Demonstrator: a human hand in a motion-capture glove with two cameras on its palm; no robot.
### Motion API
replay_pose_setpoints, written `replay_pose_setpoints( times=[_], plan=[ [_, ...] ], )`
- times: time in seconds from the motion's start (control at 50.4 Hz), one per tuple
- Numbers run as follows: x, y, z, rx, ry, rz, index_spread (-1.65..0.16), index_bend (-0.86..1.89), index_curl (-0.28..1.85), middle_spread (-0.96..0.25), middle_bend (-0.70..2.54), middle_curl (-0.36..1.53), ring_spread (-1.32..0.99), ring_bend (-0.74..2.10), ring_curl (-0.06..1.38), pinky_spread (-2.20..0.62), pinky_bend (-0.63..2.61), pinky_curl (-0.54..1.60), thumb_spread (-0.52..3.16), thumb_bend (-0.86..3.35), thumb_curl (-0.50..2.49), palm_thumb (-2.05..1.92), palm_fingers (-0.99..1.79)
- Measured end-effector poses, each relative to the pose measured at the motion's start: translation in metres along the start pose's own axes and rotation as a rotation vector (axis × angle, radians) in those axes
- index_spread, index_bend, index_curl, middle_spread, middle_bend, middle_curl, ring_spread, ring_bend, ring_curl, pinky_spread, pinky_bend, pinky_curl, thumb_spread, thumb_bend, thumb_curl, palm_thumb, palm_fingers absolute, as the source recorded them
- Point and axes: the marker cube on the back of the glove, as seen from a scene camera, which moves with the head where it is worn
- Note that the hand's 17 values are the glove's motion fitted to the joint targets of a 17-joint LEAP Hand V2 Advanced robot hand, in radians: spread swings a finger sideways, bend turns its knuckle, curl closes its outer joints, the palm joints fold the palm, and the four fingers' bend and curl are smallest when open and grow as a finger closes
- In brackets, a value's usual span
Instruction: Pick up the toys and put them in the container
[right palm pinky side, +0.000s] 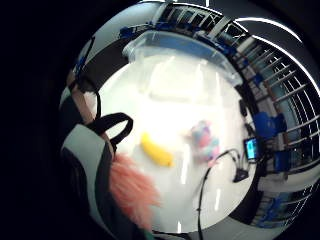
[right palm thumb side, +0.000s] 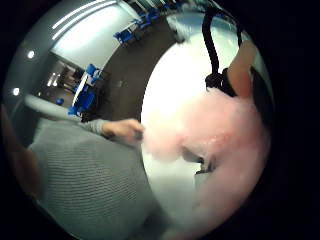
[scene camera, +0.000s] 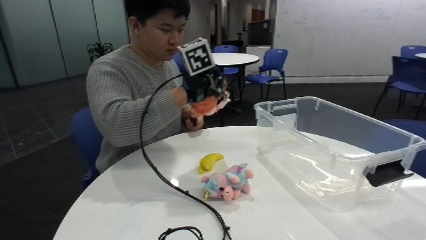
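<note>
My gloved right hand (scene camera: 200, 92) is raised above the table's far edge, its fingers curled round a fluffy pink-orange toy (scene camera: 212, 105). That toy's fur fills the thumb side palm view (right palm thumb side: 220, 135) and shows beside the palm in the other (right palm pinky side: 131, 190). On the white table lie a yellow banana toy (scene camera: 211, 161) (right palm pinky side: 156, 151) and, next to it, a pink and blue plush animal (scene camera: 228, 183) (right palm pinky side: 205, 141). A clear plastic container (scene camera: 346, 150) (right palm pinky side: 185, 47) stands on the right side of the table, well apart from the hand.
The round white table (scene camera: 133, 200) carries a black cable (scene camera: 166, 180) running from the hand to the front edge. The person's bare left hand (right palm thumb side: 122, 130) rests at the table's edge. Blue chairs (scene camera: 266, 67) and another table stand behind.
</note>
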Motion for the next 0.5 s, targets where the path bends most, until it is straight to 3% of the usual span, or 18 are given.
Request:
replay_pose_setpoints(
  times=[0.099,0.199,0.258,0.397,0.496],
  plan=[
    [0.018,-0.049,-0.017,0.039,0.154,0.11,-0.34,0.61,0.7,-0.29,0.65,0.55,-0.48,1.11,0.5,-0.43,0.95,0.4,0.56,0.13,0.98,0.7,0.99],
    [0.019,-0.089,-0.015,0.042,0.162,0.111,-0.34,0.59,0.73,-0.29,0.65,0.57,-0.48,1.11,0.51,-0.43,0.95,0.41,0.52,0.13,1.02,0.7,0.98],
    [0.024,-0.113,-0.009,0.044,0.186,0.202,-0.35,0.59,0.75,-0.29,0.65,0.59,-0.48,1.11,0.52,-0.43,0.95,0.41,0.5,0.12,1.05,0.69,0.98],
    [0.035,-0.173,0.015,0.051,0.208,0.188,-0.35,0.57,0.8,-0.3,0.64,0.61,-0.48,1.11,0.53,-0.43,0.96,0.42,0.46,0.12,1.1,0.69,0.96],
    [0.055,-0.226,0.041,0.044,0.262,0.304,-0.36,0.54,0.83,-0.3,0.62,0.63,-0.48,1.11,0.54,-0.42,0.96,0.43,0.45,0.12,1.13,0.68,0.93]
  ],
)
